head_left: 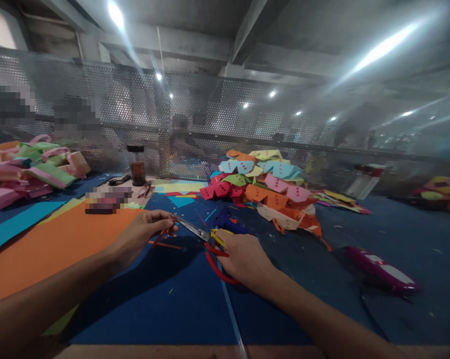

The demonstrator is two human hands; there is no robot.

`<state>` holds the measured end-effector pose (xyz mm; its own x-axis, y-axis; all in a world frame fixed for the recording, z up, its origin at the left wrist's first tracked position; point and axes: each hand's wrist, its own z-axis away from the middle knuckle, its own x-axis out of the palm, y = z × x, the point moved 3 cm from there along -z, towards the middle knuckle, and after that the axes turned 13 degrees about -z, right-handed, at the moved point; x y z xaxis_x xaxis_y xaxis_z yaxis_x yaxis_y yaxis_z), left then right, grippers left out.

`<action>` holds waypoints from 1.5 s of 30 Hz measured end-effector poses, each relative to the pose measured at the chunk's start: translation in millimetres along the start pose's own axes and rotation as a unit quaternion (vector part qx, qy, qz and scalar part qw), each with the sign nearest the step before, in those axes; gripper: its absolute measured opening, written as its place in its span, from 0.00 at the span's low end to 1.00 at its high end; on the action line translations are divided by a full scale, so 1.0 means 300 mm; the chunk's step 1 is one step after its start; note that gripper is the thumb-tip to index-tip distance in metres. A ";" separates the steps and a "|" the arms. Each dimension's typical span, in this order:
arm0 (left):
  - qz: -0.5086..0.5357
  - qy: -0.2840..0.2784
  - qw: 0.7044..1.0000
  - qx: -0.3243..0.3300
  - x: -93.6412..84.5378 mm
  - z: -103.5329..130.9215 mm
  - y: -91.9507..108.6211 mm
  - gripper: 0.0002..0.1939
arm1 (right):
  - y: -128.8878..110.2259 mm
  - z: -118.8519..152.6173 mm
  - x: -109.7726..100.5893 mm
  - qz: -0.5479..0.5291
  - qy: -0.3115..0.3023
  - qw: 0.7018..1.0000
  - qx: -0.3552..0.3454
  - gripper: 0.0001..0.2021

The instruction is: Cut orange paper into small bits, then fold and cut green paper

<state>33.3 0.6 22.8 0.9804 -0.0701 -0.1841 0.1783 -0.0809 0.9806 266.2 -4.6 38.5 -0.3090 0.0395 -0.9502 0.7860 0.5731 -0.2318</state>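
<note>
My right hand [247, 254] grips a pair of scissors [195, 229] with red and yellow handles. Its metal blades point left, and the tips reach the fingers of my left hand [150, 227]. That hand pinches a thin reddish-orange paper strip [159, 238], which hangs down from the fingertips. Whether the blades are cutting into the strip is too small to tell. Just beyond my right hand lies a blue tool, apparently a glue gun [230, 223]. Small paper scraps [172, 245] lie on the blue tabletop [153, 304] between my hands.
Orange paper sheets [78, 234] spread on the left, beside a blue sheet [19, 227]. A pile of folded, colourful paper eye masks [269, 189] stands ahead. Paper pieces [34, 172] heap at far left, near a dark-lidded jar [137, 167]. A purple device [381, 271] lies right.
</note>
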 end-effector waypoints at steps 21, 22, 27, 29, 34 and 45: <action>-0.010 0.008 1.000 0.016 0.000 0.003 0.017 0.08 | -0.008 0.010 -0.004 -0.039 0.011 0.999 -0.025 0.18; -0.009 0.012 1.000 0.015 -0.001 0.004 0.017 0.07 | -0.008 0.009 -0.003 -0.039 0.010 0.999 -0.026 0.18; -0.001 0.021 1.000 0.007 -0.005 0.001 0.009 0.07 | -0.007 0.007 0.002 -0.025 0.016 0.999 -0.037 0.15; 0.000 0.016 1.000 0.010 -0.006 -0.002 0.005 0.08 | -0.009 0.008 0.002 -0.018 0.019 0.999 -0.037 0.14; 0.003 0.011 1.000 0.006 -0.005 -0.006 0.000 0.06 | -0.014 0.009 -0.003 -0.021 0.009 0.999 -0.040 0.12; 0.002 0.003 1.000 0.012 -0.006 -0.004 -0.001 0.07 | -0.013 0.006 -0.002 -0.020 0.006 1.000 -0.020 0.11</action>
<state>31.6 2.0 23.0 0.9817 -0.0656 -0.1790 0.1717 -0.1038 0.9797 264.4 -8.4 39.6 -0.3454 0.0258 -0.9381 0.7513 0.6065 -0.2600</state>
